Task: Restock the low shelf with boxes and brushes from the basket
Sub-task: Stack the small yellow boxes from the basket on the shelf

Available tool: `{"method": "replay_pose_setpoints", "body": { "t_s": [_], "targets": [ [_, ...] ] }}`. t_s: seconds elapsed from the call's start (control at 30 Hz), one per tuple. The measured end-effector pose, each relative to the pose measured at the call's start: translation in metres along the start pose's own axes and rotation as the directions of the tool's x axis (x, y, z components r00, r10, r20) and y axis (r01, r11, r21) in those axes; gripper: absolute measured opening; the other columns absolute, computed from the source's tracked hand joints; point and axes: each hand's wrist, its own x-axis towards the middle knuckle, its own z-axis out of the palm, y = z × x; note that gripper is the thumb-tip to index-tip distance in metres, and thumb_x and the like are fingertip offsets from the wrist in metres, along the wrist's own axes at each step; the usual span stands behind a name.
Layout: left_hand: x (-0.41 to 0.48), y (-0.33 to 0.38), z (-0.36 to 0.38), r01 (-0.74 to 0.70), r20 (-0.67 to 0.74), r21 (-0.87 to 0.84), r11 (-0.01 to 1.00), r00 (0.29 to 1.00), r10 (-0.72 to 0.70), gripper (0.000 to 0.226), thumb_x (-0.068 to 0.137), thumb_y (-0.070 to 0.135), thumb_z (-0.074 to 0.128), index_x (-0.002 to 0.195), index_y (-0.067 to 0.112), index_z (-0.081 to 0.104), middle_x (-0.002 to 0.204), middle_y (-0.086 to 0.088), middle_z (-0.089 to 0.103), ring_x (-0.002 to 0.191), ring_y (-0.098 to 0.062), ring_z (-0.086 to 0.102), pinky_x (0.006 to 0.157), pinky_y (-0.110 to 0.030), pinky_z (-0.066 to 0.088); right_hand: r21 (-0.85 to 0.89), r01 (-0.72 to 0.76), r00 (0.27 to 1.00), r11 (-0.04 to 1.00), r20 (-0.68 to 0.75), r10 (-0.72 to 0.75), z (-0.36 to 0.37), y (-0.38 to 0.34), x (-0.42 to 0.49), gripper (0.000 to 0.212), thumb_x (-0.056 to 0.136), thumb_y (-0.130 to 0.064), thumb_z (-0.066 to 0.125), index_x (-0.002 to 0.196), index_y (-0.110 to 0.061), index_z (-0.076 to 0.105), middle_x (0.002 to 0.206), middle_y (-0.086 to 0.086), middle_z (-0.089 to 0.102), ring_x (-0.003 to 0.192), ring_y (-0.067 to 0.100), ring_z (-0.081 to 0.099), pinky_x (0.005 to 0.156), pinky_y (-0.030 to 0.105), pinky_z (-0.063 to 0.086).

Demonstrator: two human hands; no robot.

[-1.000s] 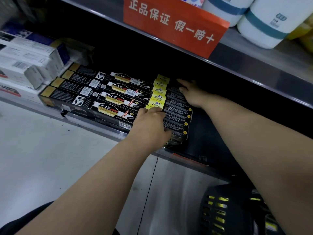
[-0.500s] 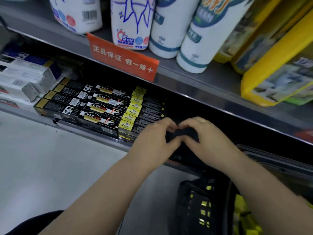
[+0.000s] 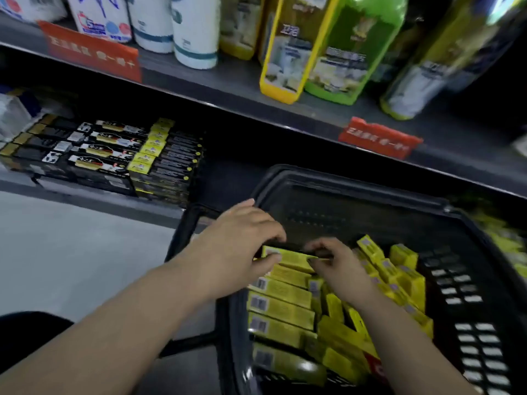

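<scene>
A black plastic basket (image 3: 350,183) stands on the floor in front of the low shelf (image 3: 228,178). Several yellow boxes (image 3: 282,303) lie stacked inside it. My left hand (image 3: 239,246) and my right hand (image 3: 336,266) are both over the basket, each pinching one end of the topmost yellow box (image 3: 293,259). On the low shelf at the left lie rows of black-and-yellow boxes (image 3: 159,158) beside black boxes (image 3: 94,149). To their right the shelf floor is dark and bare.
An upper shelf (image 3: 256,89) carries white paper rolls (image 3: 194,32) and yellow and green bottles (image 3: 353,49), with red price signs (image 3: 379,138) on its edge. Grey floor (image 3: 71,246) lies at the left. More yellow goods (image 3: 502,238) show blurred at the right.
Both hands have left the shelved boxes and come back to the basket, where they now hold a yellow box. The view has swung right and down onto the basket.
</scene>
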Motion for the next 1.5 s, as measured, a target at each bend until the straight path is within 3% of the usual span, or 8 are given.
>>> {"method": "replay_pose_setpoints", "body": {
  "t_s": [0.23, 0.43, 0.7, 0.9, 1.03, 1.23, 1.37, 1.5],
  "targets": [
    [-0.008, 0.048, 0.027, -0.01, 0.196, -0.034, 0.999, 0.98, 0.017, 0.025, 0.094, 0.042, 0.047, 0.116, 0.033, 0.055, 0.099, 0.024, 0.049, 0.106, 0.001, 0.048, 0.094, 0.006, 0.0, -0.125, -0.202, 0.955, 0.971, 0.194, 0.223, -0.052, 0.09, -0.069, 0.028, 0.084, -0.004, 0.063, 0.08, -0.031, 0.057, 0.089, -0.013, 0.063, 0.08, 0.001, 0.06, 0.058, 0.003, 0.04],
    [-0.021, 0.072, 0.03, 0.081, 0.259, -0.089, 0.993, 0.964, -0.055, 0.019, 0.089, 0.043, 0.051, 0.107, 0.04, 0.057, 0.099, 0.03, 0.052, 0.097, 0.012, 0.048, 0.082, -0.005, 0.036, -0.295, -0.258, 0.965, 0.92, -0.04, 0.258, -0.089, 0.115, -0.091, 0.025, 0.079, -0.007, 0.066, 0.091, -0.024, 0.053, 0.096, -0.003, 0.052, 0.087, 0.012, 0.056, 0.066, 0.006, 0.039],
    [-0.007, 0.086, 0.069, 0.321, 0.378, -0.236, 0.917, 0.9, -0.217, 0.011, 0.089, 0.029, 0.057, 0.089, 0.04, 0.058, 0.091, 0.02, 0.063, 0.089, 0.008, 0.057, 0.078, -0.017, 0.048, -0.744, -0.405, 0.889, 0.531, -0.185, 0.419, -0.076, 0.117, -0.071, 0.042, 0.09, -0.014, 0.048, 0.13, -0.01, 0.033, 0.127, 0.013, 0.049, 0.114, 0.031, 0.051, 0.087, 0.036, 0.043],
    [0.006, 0.106, 0.078, 0.506, 0.447, -0.458, 0.731, 0.842, -0.303, 0.012, 0.091, 0.028, 0.055, 0.097, 0.024, 0.064, 0.091, 0.009, 0.07, 0.073, 0.009, 0.059, 0.063, -0.01, 0.044, -0.524, -0.469, 0.88, 0.711, -0.344, 0.328, -0.127, 0.084, -0.095, 0.017, 0.074, -0.024, 0.066, 0.089, -0.02, 0.06, 0.09, 0.0, 0.064, 0.085, 0.022, 0.062, 0.063, 0.025, 0.042],
    [0.013, 0.114, 0.089, 0.76, 0.629, -0.567, 0.316, 0.648, -0.429, 0.039, 0.095, 0.043, 0.043, 0.103, 0.011, 0.062, 0.095, -0.003, 0.073, 0.094, -0.017, 0.067, 0.086, -0.028, 0.05, -0.027, -0.145, 0.882, 0.989, -0.457, 0.117, -0.136, 0.045, -0.128, 0.026, 0.071, -0.023, 0.075, 0.089, -0.035, 0.061, 0.074, -0.021, 0.064, 0.071, -0.003, 0.059, 0.055, 0.009, 0.043],
    [0.02, 0.101, 0.088, 0.69, 0.662, -0.702, -0.177, 0.54, -0.52, 0.056, 0.086, 0.057, 0.047, 0.1, 0.004, 0.062, 0.091, -0.016, 0.074, 0.079, -0.028, 0.072, 0.067, -0.035, 0.058, 0.389, 0.003, 0.977, 0.921, -0.199, 0.081, -0.085, 0.007, -0.137, 0.033, 0.068, -0.017, 0.079, 0.089, -0.025, 0.056, 0.083, -0.006, 0.067, 0.08, 0.011, 0.064, 0.067, 0.027, 0.056],
    [0.021, 0.091, 0.082, 0.544, 0.569, -0.805, -0.237, 0.594, -0.569, 0.044, 0.074, 0.042, 0.067, 0.096, 0.004, 0.066, 0.08, -0.011, 0.074, 0.066, -0.023, 0.071, 0.054, -0.032, 0.057, 0.397, -0.02, 0.994, 0.918, -0.087, 0.059, -0.055, 0.002, -0.138, 0.042, 0.069, -0.014, 0.08, 0.094, -0.025, 0.048, 0.098, -0.003, 0.066, 0.089, 0.013, 0.064, 0.074, 0.026, 0.056],
    [0.021, 0.087, 0.081, 0.535, 0.506, -0.833, -0.141, 0.633, -0.586, 0.046, 0.058, 0.041, 0.076, 0.091, 0.01, 0.066, 0.083, -0.013, 0.072, 0.08, -0.028, 0.069, 0.077, -0.041, 0.055, 0.314, -0.204, 0.926, 0.927, 0.368, 0.079, -0.074, 0.015, -0.122, 0.043, 0.075, -0.036, 0.075, 0.111, -0.033, 0.052, 0.109, -0.014, 0.061, 0.093, 0.007, 0.064, 0.08, 0.024, 0.054]
  ]
}}
